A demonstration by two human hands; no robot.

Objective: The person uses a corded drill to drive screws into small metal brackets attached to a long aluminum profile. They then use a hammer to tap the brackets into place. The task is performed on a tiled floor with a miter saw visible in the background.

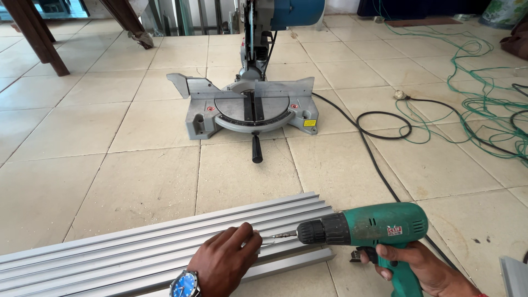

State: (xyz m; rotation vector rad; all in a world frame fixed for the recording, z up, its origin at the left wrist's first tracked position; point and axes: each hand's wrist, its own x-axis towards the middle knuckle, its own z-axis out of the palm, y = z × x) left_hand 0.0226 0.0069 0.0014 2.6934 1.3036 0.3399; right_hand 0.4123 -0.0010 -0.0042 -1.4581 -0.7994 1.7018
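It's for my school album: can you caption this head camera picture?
Right hand aims green drill at rail held by left hand, miter saw behind.
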